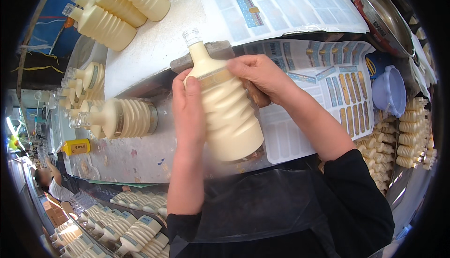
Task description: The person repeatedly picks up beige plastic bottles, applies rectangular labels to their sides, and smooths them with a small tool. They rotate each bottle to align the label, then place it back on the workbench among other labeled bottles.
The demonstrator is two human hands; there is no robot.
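A cream bottle (229, 113) with a swirled, ridged body and a clear threaded mouth lies tilted in front of me, its neck pointing away. Across its shoulder runs a gold-toned label strip (213, 78). My left hand (189, 103) is closed on the bottle's left side, thumb on top near the strip's left end. Closed at the right shoulder, my right hand (258, 76) presses thumb and fingertips by the strip's right end. Beneath the bottle sits a worn brownish block (222, 50), partly hidden.
Label sheets (281, 14) cover the white raised board; more labels (323, 89) lie at right. Finished-looking cream bottles (133, 117) lie left, others (105, 26) stand far left. A yellow container (76, 146), lavender bucket (390, 92) and metal basin (386, 14) flank the table. A person (60, 190) is beyond.
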